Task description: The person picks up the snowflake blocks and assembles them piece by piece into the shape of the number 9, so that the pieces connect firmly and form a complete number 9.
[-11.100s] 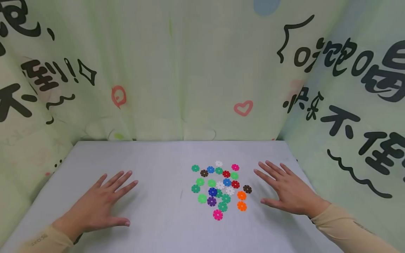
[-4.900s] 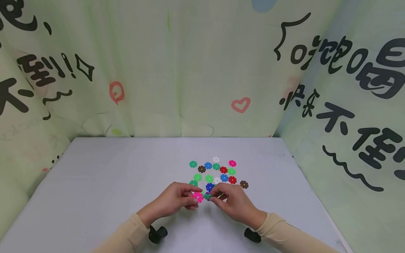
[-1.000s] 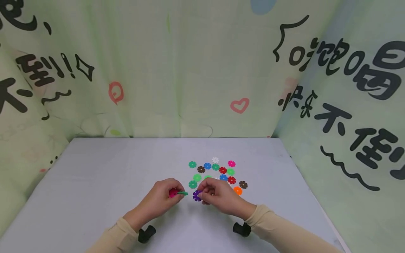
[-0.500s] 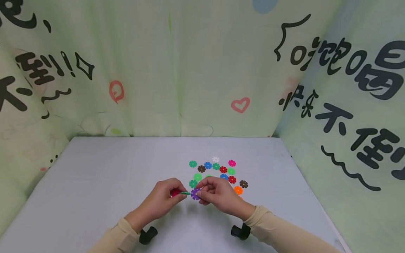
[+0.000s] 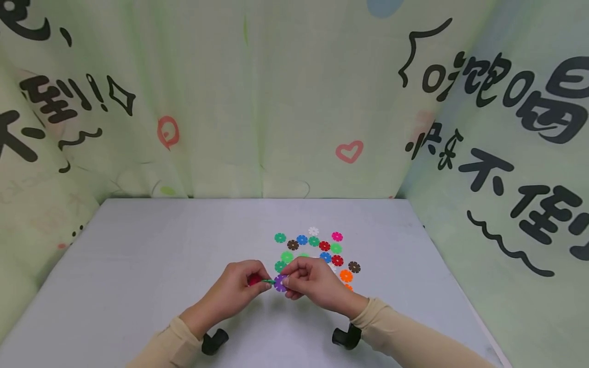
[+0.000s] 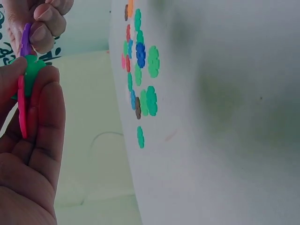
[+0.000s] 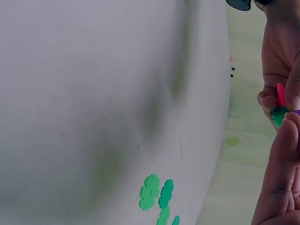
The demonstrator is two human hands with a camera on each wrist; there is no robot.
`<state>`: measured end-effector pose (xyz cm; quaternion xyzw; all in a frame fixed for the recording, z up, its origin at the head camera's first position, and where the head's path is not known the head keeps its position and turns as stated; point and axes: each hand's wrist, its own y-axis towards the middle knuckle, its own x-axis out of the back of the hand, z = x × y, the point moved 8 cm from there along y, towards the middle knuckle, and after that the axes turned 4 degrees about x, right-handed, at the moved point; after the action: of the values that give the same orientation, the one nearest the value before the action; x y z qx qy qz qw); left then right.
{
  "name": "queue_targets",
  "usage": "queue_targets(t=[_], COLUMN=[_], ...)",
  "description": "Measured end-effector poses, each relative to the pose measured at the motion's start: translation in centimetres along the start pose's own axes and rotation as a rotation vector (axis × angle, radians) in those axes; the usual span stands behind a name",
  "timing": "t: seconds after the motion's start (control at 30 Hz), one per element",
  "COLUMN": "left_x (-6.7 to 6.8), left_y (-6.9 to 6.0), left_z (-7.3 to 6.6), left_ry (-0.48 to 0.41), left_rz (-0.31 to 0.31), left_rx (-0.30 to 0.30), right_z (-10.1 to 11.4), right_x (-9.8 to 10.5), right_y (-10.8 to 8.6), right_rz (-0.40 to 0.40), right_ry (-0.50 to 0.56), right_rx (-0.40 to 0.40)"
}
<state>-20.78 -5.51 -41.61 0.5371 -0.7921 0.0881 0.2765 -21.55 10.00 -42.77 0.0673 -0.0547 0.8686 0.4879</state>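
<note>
In the head view the left hand (image 5: 239, 286) pinches a pink notched disc (image 5: 253, 279) joined crosswise to a green disc (image 5: 268, 281). The right hand (image 5: 317, 283) pinches a purple disc (image 5: 279, 283) by its right side, its left edge against the green one. The left wrist view shows the pink disc (image 6: 22, 108) between thumb and fingers, the green disc (image 6: 33, 72) above it and the purple disc (image 6: 25, 40) at the green one's top. Whether purple and green are slotted together I cannot tell. All three are held above the table.
Loose flower-shaped discs of several colours, such as a red one (image 5: 337, 260) and an orange one (image 5: 346, 276), lie on the white table (image 5: 161, 245) behind and right of the hands. Printed curtains (image 5: 221, 102) stand around the table. Black wrist devices (image 5: 214, 342) hang below both wrists.
Since the first frame both spread hands have come together and picked up the discs. Over the last second the right hand has moved slightly left, bringing the purple disc against the green one.
</note>
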Motion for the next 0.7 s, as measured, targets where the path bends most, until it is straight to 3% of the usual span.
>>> queue_targets(t=[0.33, 0.57, 0.7], left_x=[-0.2, -1.0, -1.1], left_y=[0.0, -0.3, -0.3], left_z=[-0.9, -1.1, -0.9], left_ry=[0.004, 0.049, 0.039], left_rz=[-0.016, 0.011, 0.017], left_rx=[-0.043, -0.079, -0.061], right_z=[0.3, -0.1, -0.5], right_x=[0.2, 0.2, 0.3], right_y=[-0.3, -0.5, -0.6], right_rz=[-0.027, -0.028, -0.028], right_ry=[0.021, 0.032, 0.045], right_rx=[-0.035, -0.068, -0.079])
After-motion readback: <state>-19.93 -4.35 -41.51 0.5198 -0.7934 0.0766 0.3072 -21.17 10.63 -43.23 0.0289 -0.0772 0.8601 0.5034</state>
